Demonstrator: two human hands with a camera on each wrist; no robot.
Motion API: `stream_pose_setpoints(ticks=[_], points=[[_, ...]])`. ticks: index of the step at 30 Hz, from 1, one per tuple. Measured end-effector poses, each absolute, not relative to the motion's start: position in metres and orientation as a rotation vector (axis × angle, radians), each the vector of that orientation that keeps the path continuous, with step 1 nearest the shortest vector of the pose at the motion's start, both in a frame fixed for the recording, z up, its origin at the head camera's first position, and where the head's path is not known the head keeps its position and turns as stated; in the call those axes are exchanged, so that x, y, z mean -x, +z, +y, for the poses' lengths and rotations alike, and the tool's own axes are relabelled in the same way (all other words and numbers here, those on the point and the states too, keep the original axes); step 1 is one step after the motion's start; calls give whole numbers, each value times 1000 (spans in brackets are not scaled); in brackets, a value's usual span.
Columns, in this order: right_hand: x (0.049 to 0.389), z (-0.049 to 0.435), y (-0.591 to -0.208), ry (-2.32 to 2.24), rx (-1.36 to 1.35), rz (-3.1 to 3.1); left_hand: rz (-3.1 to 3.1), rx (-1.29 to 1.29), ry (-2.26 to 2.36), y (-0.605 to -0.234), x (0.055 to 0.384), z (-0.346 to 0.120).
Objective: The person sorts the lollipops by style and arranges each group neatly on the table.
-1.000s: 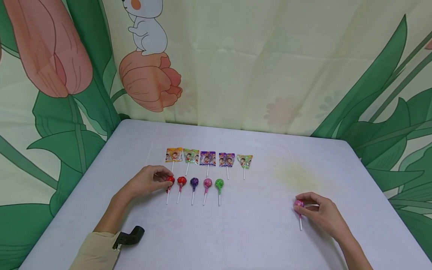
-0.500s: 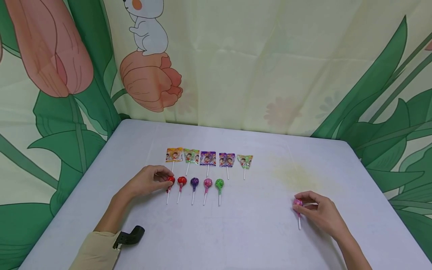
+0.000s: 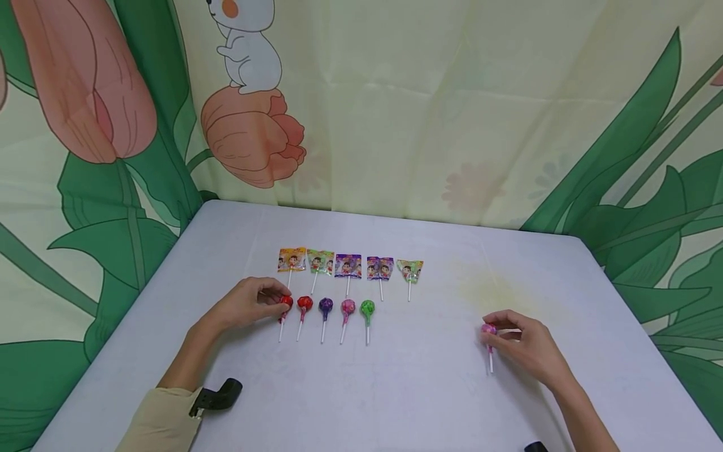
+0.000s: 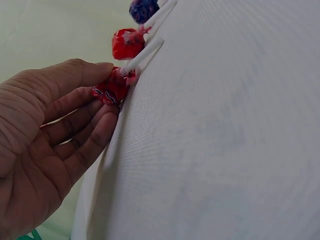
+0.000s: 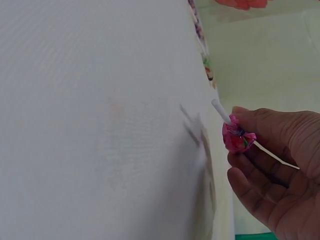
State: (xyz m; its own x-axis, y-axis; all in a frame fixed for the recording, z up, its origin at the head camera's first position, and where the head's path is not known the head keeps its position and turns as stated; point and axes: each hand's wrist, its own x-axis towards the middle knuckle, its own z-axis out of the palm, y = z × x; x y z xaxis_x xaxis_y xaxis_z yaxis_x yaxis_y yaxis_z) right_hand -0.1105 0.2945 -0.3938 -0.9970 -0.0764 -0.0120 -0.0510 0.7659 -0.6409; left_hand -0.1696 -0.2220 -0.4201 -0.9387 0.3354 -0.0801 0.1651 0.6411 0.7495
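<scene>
My left hand [image 3: 248,304] pinches the round head of a red lollipop [image 4: 112,87] at the left end of the front row, its white stick pointing toward me. On the right side of the table, my right hand [image 3: 528,345] holds a pink lollipop [image 5: 237,136] between thumb and fingers, stick downward in the head view. In the right wrist view the candy is raised off the cloth, with a shadow on it. Beside the left hand lie another red lollipop [image 3: 305,304], a purple lollipop [image 3: 325,306], a second pink lollipop [image 3: 347,307] and a green lollipop [image 3: 368,308].
Behind the front row lie several flat-wrapped lollipops: an orange one [image 3: 291,258], a green one [image 3: 320,261], purple ones [image 3: 348,265] and a green triangular one [image 3: 410,270]. A white cloth covers the table [image 3: 395,389]. A printed curtain [image 3: 395,125] hangs at the back.
My right hand has moved a little left and away from me with the pink lollipop. The left hand and the rows of lollipops have stayed in place.
</scene>
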Motion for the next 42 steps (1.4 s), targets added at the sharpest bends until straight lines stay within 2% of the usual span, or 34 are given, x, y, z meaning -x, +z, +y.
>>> stream_pose_setpoints(ticks=[28, 42], points=[[138, 228, -392, -1241, 414, 2857, 2657, -418, 1187, -419, 168, -221], [149, 195, -400, -1287, 427, 2794, 2660, -406, 1176, -418, 167, -219]])
